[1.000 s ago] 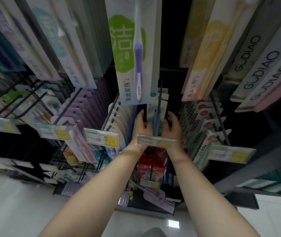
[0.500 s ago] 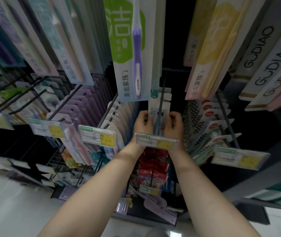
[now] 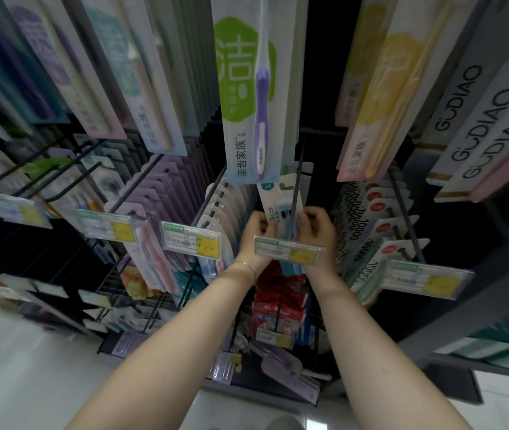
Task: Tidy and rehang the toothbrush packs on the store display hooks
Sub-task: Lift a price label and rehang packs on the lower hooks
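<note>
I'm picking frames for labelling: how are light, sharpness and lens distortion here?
Head view: dim, with near-black gaps in the display; wide-angle bend splays the hanging toothbrush packs outward; the white-and-yellow price tag is soft, its print unreadable; the pale glossy floor is the brightest patch.

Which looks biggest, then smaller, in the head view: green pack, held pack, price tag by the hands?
1. The green pack, though nearer the camera.
2. The held pack and the price tag: alike; pack partly hidden.

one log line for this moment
left hand: grips toothbrush pack | right hand: grips same pack | pack: tilted at centre hook, behind price tag
</note>
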A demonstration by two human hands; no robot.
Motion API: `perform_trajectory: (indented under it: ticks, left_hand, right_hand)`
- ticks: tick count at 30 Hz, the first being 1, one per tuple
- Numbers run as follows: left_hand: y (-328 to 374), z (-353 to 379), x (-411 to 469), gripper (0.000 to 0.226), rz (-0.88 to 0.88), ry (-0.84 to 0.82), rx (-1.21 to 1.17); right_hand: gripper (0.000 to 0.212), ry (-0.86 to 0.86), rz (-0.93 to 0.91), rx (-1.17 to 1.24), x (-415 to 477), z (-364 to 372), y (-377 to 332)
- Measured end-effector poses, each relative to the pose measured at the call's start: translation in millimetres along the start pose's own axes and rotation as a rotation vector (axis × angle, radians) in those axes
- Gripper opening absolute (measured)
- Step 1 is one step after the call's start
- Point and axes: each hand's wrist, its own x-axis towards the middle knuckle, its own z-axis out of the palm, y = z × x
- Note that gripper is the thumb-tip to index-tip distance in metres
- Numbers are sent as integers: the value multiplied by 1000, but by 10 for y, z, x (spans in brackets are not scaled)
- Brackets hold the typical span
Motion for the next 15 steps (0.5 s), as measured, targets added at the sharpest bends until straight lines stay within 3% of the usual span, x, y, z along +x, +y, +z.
perform_trajectory:
  ticks: [6, 12, 15]
  left_hand:
    - [17, -131, -210, 7, -74, -119, 4]
    - [45, -176, -478, 33, -135, -66, -78]
    - [-51, -219, -644, 29, -152, -85, -42]
  right_hand:
    - [17, -91, 39, 9, -204, -79, -137]
    - [23, -129, 175, 0, -415, -96, -242]
    - [21, -106, 260, -63, -555, -111, -253]
